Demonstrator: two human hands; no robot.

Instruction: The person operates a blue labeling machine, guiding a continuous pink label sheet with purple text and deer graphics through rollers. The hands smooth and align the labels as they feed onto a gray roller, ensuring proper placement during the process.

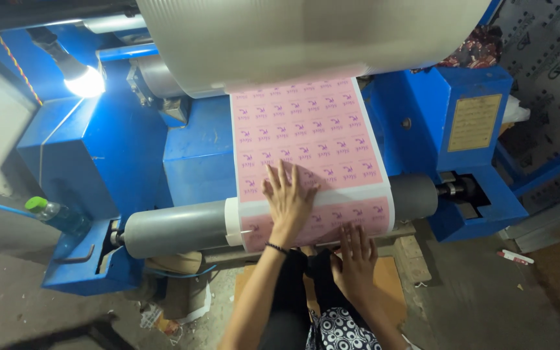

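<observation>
Black and white spotted cloth [338,330] shows at the bottom edge, closest to the camera. Just above it, the right hand [356,259] lies flat with fingers spread, pressing the lower edge of the pink label sheet [306,139] where it curls under the grey roller [183,227]. The left hand [288,198] is flat and open too, pressing the sheet on top of the roller, near its middle. Neither hand grips anything. It looks like the sheet is being smoothed onto the roller of the blue machine [105,155]. Both palms should keep it flat and straight. A green-capped bottle [56,214] sits at the machine's left edge.
</observation>
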